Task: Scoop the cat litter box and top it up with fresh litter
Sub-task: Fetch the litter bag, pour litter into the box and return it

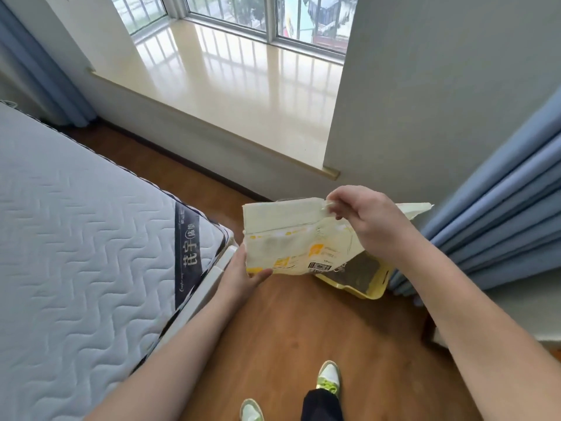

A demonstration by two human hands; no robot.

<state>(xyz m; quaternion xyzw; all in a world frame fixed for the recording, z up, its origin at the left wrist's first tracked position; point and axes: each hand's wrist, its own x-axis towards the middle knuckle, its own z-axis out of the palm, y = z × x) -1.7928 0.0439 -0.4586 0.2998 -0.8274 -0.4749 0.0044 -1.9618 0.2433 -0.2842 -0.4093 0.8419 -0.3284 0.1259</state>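
Fingertips (329, 208) of right hand (364, 221) pinched on torn top flap of pale yellow-and-white plastic litter bag (291, 241), thumb and index closed tight on the edge. Left hand (243, 275) curled under bag's lower left corner, thumb on the front, carrying the weight. Bag held up in the air, tilted, directly above yellow plastic litter box (372, 288) with dark grey litter, box on wooden floor (273, 329) near blue curtain (491, 226), mostly hidden behind bag. Quilted grey mattress (76, 238) to the left. Judged top-up step: mouth probably best kept over box centre, tipped slowly from the lower corner, flap pulled wide so litter would not spill onto floor.
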